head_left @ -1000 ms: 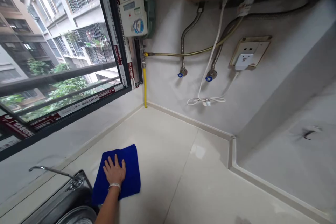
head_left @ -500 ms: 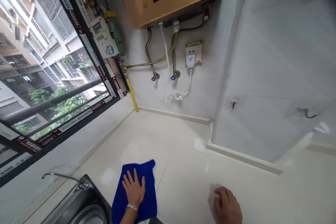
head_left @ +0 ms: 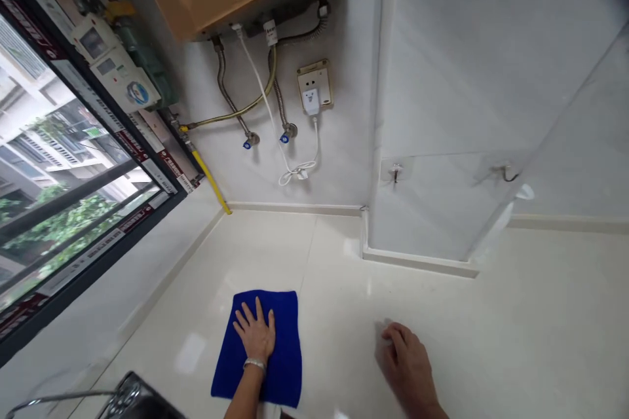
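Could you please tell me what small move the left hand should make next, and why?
I would probably slide the left hand, with the blue rectangular cloth beneath it, slightly rightward over the glossy cream countertop: the hand is spread flat on the cloth, and a stretch of countertop separates the cloth from the loosely curled right hand.

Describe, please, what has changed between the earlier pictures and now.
The flat blue fabric cloth slid right, away from the shiny metal sink, under the spread left hand. The loosely curled right hand came into view. The left hand stayed on the cloth.
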A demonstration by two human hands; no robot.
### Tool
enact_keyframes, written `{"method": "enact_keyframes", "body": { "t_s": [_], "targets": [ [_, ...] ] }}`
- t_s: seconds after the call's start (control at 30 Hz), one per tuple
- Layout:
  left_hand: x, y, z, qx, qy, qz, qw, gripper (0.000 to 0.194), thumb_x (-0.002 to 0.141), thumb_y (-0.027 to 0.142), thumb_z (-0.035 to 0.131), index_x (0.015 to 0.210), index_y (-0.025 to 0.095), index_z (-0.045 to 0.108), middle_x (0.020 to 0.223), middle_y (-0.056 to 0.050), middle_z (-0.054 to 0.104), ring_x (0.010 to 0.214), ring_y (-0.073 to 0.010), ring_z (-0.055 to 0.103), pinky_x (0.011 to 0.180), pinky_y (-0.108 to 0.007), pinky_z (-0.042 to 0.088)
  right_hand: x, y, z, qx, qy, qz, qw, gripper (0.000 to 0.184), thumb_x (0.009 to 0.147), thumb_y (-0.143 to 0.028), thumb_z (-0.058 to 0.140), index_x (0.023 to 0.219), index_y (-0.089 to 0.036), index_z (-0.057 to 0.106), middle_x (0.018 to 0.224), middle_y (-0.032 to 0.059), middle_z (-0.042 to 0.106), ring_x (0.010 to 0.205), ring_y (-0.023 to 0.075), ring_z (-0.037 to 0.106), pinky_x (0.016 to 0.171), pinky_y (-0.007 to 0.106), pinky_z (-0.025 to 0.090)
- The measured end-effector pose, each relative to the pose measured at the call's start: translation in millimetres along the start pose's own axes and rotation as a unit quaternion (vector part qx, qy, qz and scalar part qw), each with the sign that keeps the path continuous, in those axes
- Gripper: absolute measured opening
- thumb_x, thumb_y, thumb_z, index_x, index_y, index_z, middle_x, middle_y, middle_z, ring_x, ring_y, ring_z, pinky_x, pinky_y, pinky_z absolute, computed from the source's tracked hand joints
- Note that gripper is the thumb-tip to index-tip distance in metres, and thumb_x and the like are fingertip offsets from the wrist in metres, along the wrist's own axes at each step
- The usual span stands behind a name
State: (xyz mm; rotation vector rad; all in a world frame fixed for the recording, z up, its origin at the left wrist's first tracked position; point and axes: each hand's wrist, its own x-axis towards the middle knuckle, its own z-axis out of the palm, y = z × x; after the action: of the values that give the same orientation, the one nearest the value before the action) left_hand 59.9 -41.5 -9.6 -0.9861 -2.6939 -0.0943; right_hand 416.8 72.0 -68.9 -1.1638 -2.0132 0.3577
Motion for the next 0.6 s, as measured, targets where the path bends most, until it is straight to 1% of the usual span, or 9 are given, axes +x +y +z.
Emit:
{"method": "enact_keyframes", "body": {
  "t_s": [0.17, 0.27, 0.33, 0.43, 0.53, 0.6],
  "targets": [
    [53, 41, 15.8, -0.054, -0.012, 0.013, 0.998, 0.064, 0.093, 0.048, 0.04, 0.15, 0.02, 0.032, 0.159, -0.029, 0.036, 0.15, -0.0496, 0.029, 0.12, -0.068, 0.029, 3, 8, 7, -0.032, 0.017, -0.024, 0.999, 0.019, 0.088, -0.023, 0.044, 0.098, -0.021, 0.06, 0.107, 0.0098, 0.063, 0.093, 0.0222, 0.059, 0.079, 0.036, 0.05],
    [71, 63, 22.2, -0.086, -0.014, 0.022, 0.996, 0.065, 0.092, 0.047, 0.041, 0.15, 0.018, 0.033, 0.16, -0.03, 0.035, 0.15, -0.0496, 0.028, 0.121, -0.07, 0.027, 8, 11, 9, -0.049, 0.029, -0.042, 0.997, 0.018, 0.087, -0.02, 0.045, 0.094, -0.022, 0.06, 0.103, 0.0084, 0.064, 0.088, 0.0208, 0.061, 0.074, 0.034, 0.051],
    [77, 70, 25.1, -0.102, -0.008, 0.025, 0.994, 0.065, 0.092, 0.047, 0.041, 0.149, 0.016, 0.034, 0.159, -0.03, 0.035, 0.15, -0.0498, 0.027, 0.121, -0.07, 0.026, 10, 12, 8, -0.053, 0.03, -0.057, 0.996, 0.017, 0.086, -0.019, 0.044, 0.091, -0.023, 0.06, 0.099, 0.0077, 0.064, 0.084, 0.0197, 0.062, 0.071, 0.033, 0.052],
    [75, 65, 28.2, -0.137, -0.005, 0.049, 0.989, 0.064, 0.092, 0.047, 0.041, 0.149, 0.017, 0.035, 0.16, -0.029, 0.033, 0.151, -0.0477, 0.026, 0.123, -0.068, 0.027, 10, 14, 6, -0.051, 0.03, -0.061, 0.996, 0.019, 0.087, -0.02, 0.043, 0.092, -0.023, 0.061, 0.096, 0.0078, 0.065, 0.083, 0.02, 0.063, 0.071, 0.034, 0.055],
    [65, 49, 29.7, -0.184, -0.017, 0.09, 0.979, 0.063, 0.093, 0.047, 0.039, 0.15, 0.019, 0.033, 0.162, -0.025, 0.033, 0.153, -0.0413, 0.027, 0.124, -0.063, 0.029, 9, 18, 7, -0.036, 0.026, -0.051, 0.998, 0.02, 0.089, -0.023, 0.043, 0.093, -0.023, 0.062, 0.099, 0.0087, 0.066, 0.087, 0.021, 0.065, 0.075, 0.037, 0.057],
    [56, 36, 29.3, -0.197, -0.027, 0.101, 0.975, 0.062, 0.094, 0.048, 0.036, 0.149, 0.019, 0.033, 0.162, -0.023, 0.034, 0.153, -0.0384, 0.029, 0.124, -0.062, 0.031, 7, 20, 9, -0.024, 0.025, -0.045, 0.998, 0.022, 0.089, -0.026, 0.043, 0.093, -0.023, 0.064, 0.102, 0.0093, 0.067, 0.091, 0.0217, 0.066, 0.079, 0.039, 0.059]
  ]
}}
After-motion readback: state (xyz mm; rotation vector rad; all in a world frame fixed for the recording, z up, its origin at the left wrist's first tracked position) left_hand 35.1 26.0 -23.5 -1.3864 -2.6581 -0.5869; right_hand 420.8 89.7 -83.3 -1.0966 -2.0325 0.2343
